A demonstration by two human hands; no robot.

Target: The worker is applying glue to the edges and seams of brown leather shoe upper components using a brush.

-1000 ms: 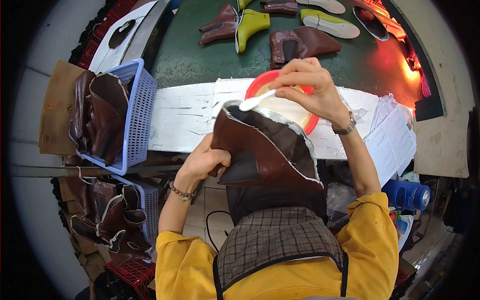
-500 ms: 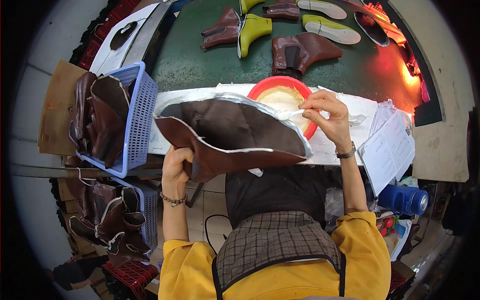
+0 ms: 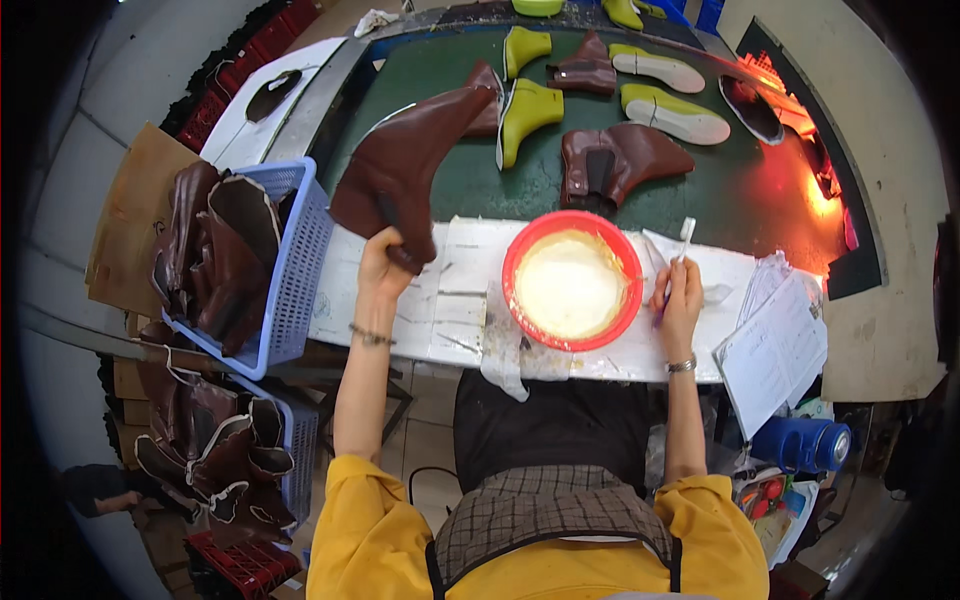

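Observation:
My left hand [image 3: 382,265] is closed on the ankle end of a brown leather boot upper [image 3: 400,155]. The upper is tilted over the left front of the green table, its wide end up and away from me. My right hand [image 3: 680,300] grips a toothbrush-like brush [image 3: 687,232], its white head pointing up. Between my hands stands a red bowl [image 3: 515,290] with creamy white paste [image 3: 570,285] in it. The bowl rests on the white board [image 3: 455,330] along the near table edge.
Yellow-green shoe lasts [image 3: 530,120] and brown uppers [image 3: 625,165] lie on the green table [image 3: 460,195]. At left, a blue basket [image 3: 300,270] holds more uppers, with another basket below. A heater glows orange [image 3: 815,190] at right. Papers [image 3: 770,335] and a blue flask [image 3: 795,442] are near my right arm.
The upper has swung from in front of me to the far left, off the bowl, and turned its outer side up. My right hand has drawn back with the brush, bristle end now raised.

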